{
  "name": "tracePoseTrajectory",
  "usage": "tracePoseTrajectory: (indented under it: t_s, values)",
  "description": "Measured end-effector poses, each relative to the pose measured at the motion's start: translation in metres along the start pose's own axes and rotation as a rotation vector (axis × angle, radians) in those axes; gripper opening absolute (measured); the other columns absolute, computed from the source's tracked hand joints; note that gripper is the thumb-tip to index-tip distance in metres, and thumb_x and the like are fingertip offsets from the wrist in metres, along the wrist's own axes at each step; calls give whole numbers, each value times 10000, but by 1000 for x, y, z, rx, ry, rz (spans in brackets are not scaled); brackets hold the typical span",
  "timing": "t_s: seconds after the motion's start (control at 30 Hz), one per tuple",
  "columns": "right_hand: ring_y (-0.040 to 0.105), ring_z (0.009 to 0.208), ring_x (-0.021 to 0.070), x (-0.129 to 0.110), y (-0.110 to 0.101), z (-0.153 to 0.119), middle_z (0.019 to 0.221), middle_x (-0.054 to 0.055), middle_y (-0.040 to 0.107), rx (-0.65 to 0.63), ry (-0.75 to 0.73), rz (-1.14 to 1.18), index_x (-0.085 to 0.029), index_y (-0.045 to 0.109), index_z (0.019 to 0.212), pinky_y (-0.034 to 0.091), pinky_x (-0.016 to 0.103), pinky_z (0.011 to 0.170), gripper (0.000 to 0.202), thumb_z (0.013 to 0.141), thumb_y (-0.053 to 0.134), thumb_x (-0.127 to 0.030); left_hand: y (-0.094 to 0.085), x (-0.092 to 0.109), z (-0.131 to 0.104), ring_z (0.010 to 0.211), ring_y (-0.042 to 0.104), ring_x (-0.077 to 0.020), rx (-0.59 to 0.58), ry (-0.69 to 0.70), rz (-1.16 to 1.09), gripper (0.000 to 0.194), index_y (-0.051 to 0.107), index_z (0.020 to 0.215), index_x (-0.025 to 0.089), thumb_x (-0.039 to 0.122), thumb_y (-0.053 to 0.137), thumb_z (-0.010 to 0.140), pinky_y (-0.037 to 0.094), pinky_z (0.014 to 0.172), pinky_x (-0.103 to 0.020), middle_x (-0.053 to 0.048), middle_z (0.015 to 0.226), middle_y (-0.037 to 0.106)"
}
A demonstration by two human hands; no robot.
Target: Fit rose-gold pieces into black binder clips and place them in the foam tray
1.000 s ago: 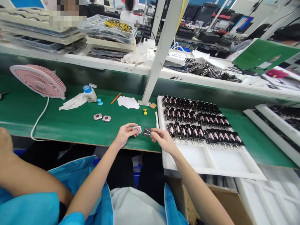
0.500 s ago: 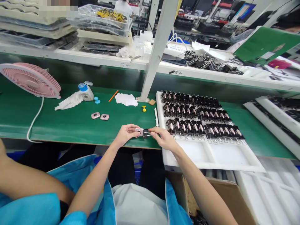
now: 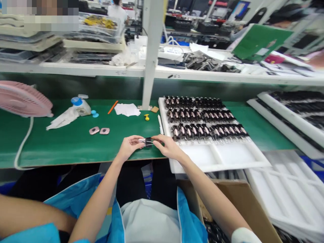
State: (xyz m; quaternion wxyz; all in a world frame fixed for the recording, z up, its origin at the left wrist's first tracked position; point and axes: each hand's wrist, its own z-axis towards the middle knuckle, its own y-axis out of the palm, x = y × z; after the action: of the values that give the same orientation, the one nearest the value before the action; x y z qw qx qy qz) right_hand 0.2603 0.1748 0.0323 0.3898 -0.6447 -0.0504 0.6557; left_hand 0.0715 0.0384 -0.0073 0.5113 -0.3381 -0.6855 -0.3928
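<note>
Over my head feed, the pair lay just left of the white tray [image 3: 235,154], near its front left corner and above the green bench [image 3: 68,145]. My left hand [image 3: 129,147] had thumb and fingers closed on a pink watch case [image 3: 142,140]; my right hand [image 3: 167,147] pinched the wire handles of a black clip [image 3: 148,142], with only a narrow gap between thumb and fingers. The clip sat between the case and my right fingertips, its handles running roughly sideways, back toward the tray, and its mouth against the right side of the case. I couldn't tell whether it gripped the case, or read the case's own long axis behind my fingers. My right hand was nearer the tray; two more pink cases [image 3: 99,131] lay well left of it, on my left hand's side.
</note>
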Motion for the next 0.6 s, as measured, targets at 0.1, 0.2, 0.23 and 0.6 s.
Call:
tracePoseTrajectory:
  t_s: [0.1, 0.2, 0.23, 0.6]
  values:
    - [644, 936, 246, -17, -10, -30, 1172, 132, 671, 200, -31, -5, -201, 607, 1359, 534, 405, 858, 440, 992, 576, -442, 0, 2, 0, 737, 715, -181, 55, 57, -1, 440, 788, 986, 143, 309, 950, 612, 587, 680, -269, -93, 913, 787]
    - [614, 1037, 301, -6, -39, -92, 1183, 154, 637, 689, 69, -51, -220, 622, 1299, 502, 472, 960, 417, 1001, 523, -494, 2, 3, 8, 758, 683, -152, 128, 141, -38, 401, 792, 952, 158, 266, 947, 598, 573, 684, -248, -56, 922, 778]
    - [607, 1036, 314, 6, -51, -120, 1149, 164, 629, 903, 174, -93, -214, 614, 1287, 498, 485, 953, 439, 1017, 454, -522, 3, 2, 11, 771, 677, -151, 145, 154, -40, 401, 794, 938, 159, 249, 950, 580, 569, 689, -247, -50, 921, 775]
    - [658, 909, 226, 162, -21, -374, 970, 135, 722, -50, 1295, -407, -119, 703, 965, 480, 284, 792, 166, 921, 594, -237, 11, 12, 18, 722, 637, -186, 236, 201, -15, 324, 779, 787, 327, 227, 919, 513, 561, 798, -449, 78, 740, 699]
